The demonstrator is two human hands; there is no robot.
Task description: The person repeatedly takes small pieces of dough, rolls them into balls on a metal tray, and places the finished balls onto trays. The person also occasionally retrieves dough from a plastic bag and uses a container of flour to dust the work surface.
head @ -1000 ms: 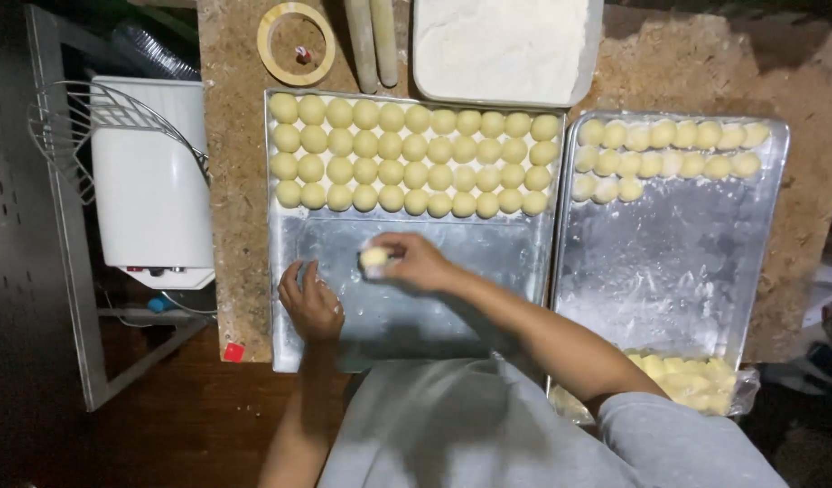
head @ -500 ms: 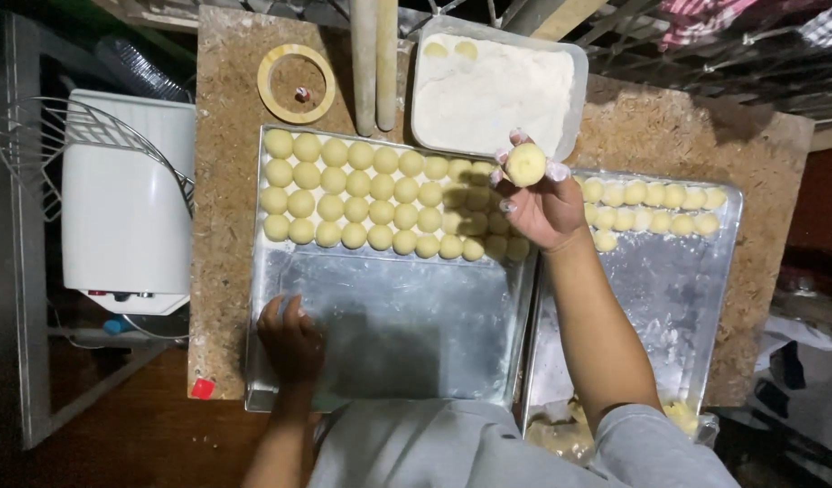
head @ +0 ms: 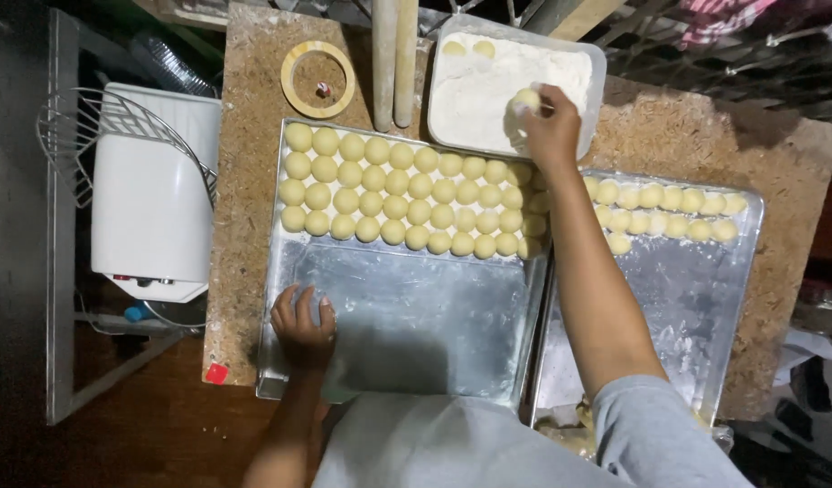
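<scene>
My right hand (head: 551, 131) reaches far over the table and holds a pale dough ball (head: 524, 99) above the white tub of flour (head: 488, 81). My left hand (head: 301, 327) lies flat, fingers spread, on the near left corner of the left metal tray (head: 416, 316). That tray carries three rows of round yellow dough balls (head: 407, 194) along its far side. The right metal tray (head: 696, 298) holds one row of dough balls (head: 669, 199) plus a few more below it. My right forearm crosses the seam between the two trays.
A roll of tape (head: 317, 79) and two wooden rolling pins (head: 393, 59) lie at the table's far edge. A white appliance with a wire guard (head: 149, 190) stands left of the particle-board table (head: 244, 226). More dough (head: 570, 425) sits near my body.
My right hand lifted a dough ball from the near part of the left tray and carried it away across the rows to the flour tub. My left hand stayed on the tray.
</scene>
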